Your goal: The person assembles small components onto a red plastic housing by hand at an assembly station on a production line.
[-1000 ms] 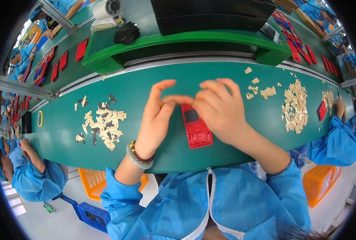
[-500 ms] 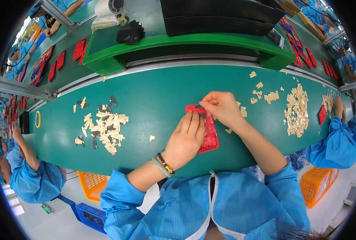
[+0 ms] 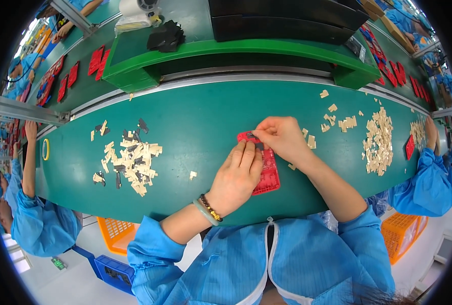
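Observation:
A red plastic housing (image 3: 266, 178) with moulded ribs lies on the green table in front of me. My left hand (image 3: 240, 170) rests across its left side with the fingers close together, holding it down; the thumb is hidden. At the far end of the housing, my right hand (image 3: 282, 136) pinches thumb against forefinger. A small dark strip (image 3: 251, 134) shows at those fingertips, on or against the housing. Another dark patch (image 3: 259, 146) lies on the housing between my hands. A few cream pieces (image 3: 311, 142) lie just right of my right hand.
To the left spreads a pile of cream and black pieces (image 3: 134, 160); a larger cream pile (image 3: 378, 140) lies right. A green-edged shelf (image 3: 246, 48) spans the back, bearing black boxes (image 3: 287, 20). Co-workers' arms (image 3: 29, 157) reach in at both sides. A yellow tape roll (image 3: 45, 149) stands left.
My hands keep nearly the same pose on the housing. The co-worker's arm at the far left has stretched forward beside the tape roll. The whole view has shifted slightly.

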